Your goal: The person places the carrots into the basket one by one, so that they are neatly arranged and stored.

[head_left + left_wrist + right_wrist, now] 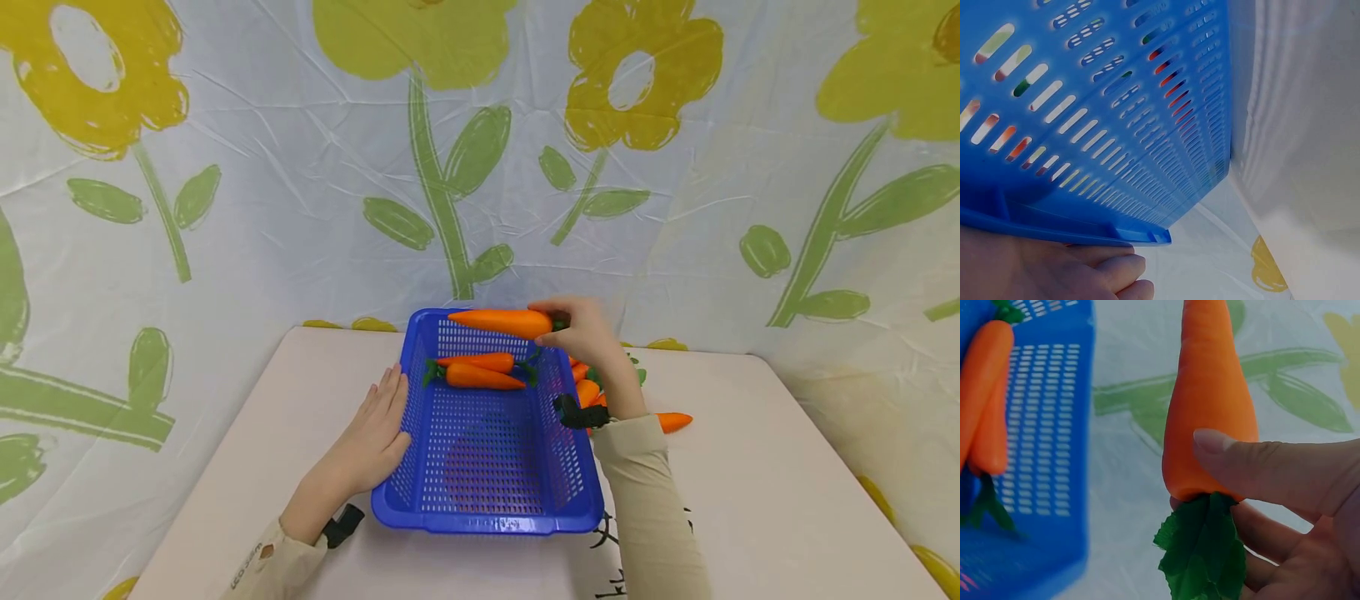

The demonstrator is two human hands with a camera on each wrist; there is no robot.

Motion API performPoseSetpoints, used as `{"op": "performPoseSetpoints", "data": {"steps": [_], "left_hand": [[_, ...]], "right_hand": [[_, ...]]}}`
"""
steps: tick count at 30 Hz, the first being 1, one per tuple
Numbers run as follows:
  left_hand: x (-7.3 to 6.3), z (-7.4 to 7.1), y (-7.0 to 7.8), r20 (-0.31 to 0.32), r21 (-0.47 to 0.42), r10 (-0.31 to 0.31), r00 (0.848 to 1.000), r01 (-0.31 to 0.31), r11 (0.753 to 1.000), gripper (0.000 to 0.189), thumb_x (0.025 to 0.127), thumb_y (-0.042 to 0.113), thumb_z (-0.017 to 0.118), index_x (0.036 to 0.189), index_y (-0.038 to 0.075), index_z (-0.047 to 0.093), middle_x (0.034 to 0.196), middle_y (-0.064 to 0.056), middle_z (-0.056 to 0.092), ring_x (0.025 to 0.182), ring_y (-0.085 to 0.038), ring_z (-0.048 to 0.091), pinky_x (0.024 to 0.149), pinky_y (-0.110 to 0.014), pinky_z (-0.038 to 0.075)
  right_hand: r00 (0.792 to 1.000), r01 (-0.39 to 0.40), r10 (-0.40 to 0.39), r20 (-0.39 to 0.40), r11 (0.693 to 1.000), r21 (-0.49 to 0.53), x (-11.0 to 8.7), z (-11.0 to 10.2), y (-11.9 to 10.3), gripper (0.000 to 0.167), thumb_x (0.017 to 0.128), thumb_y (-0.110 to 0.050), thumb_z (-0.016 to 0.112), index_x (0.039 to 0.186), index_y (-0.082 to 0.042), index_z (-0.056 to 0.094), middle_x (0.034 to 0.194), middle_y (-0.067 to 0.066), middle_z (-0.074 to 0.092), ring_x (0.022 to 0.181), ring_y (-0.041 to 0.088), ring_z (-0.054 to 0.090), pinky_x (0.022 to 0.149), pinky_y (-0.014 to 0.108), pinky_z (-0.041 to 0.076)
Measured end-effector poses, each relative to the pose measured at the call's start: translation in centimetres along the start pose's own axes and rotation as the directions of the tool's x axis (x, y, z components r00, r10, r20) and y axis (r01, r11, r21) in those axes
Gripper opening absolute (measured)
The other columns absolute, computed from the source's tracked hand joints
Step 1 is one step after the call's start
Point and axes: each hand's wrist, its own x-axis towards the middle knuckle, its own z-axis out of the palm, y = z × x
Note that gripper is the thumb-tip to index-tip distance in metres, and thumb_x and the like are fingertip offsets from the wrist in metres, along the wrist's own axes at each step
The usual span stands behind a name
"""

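Note:
A carrot (501, 322) with green leaves is pinched at its thick end by my right hand (577, 332), above the far end of the blue basket (487, 523). In the right wrist view the thumb lies across this carrot (1210, 406), its leaves hanging below. Two more carrots lie inside the basket toward its far end, the nearer carrot (483, 377) pointing right and the other carrot (487, 362) pointing left. My left hand (372, 435) rests against the basket's left rim, fingers straight. In the left wrist view its fingers (1119, 272) sit just under the rim.
Several carrots (587, 392) with leaves lie on the table right of the basket, partly hidden by the right arm. One carrot tip (675, 422) sticks out beyond the sleeve. A flower-printed cloth (285, 183) hangs behind the pale table (750, 467).

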Motion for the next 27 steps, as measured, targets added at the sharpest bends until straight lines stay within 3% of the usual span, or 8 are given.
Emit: {"op": "performPoseSetpoints", "data": {"steps": [10,19,27], "left_hand": [[0.1,0.0,-0.2,-0.004,0.003,0.007,1.0,-0.007,1.0,0.072,0.094,0.012,0.046,0.153,-0.012,0.013,0.163,-0.025,0.005,0.151,-0.037,0.003,0.118,-0.059,0.011],[0.1,-0.1,0.0,0.0,-0.003,0.004,1.0,-0.004,1.0,0.073,0.094,0.012,0.046,0.153,-0.012,0.011,0.164,-0.023,0.0,0.151,-0.036,0.0,0.119,-0.057,0.009],[0.1,0.0,-0.1,-0.003,-0.001,0.006,1.0,-0.006,1.0,0.073,0.094,0.012,0.046,0.153,-0.012,0.012,0.163,-0.025,0.002,0.151,-0.037,0.002,0.119,-0.058,0.01]], "right_hand": [[1.0,0.001,-0.001,0.024,1.0,0.009,1.8,4.2,1.7,0.046,0.073,0.009,0.076,0.118,0.007,0.069,0.115,0.022,0.069,0.101,0.034,0.065,0.091,0.044,0.052],[0.994,-0.088,0.092,0.06,0.994,-0.071,2.1,6.7,3.0,0.043,0.07,0.007,0.078,0.113,0.0,0.073,0.103,0.015,0.073,0.087,0.026,0.064,0.081,0.04,0.055],[0.97,-0.173,0.196,0.145,0.972,-0.159,2.4,8.5,4.1,0.041,0.069,0.009,0.077,0.109,0.0,0.073,0.102,0.016,0.072,0.093,0.028,0.065,0.08,0.037,0.058]]}}
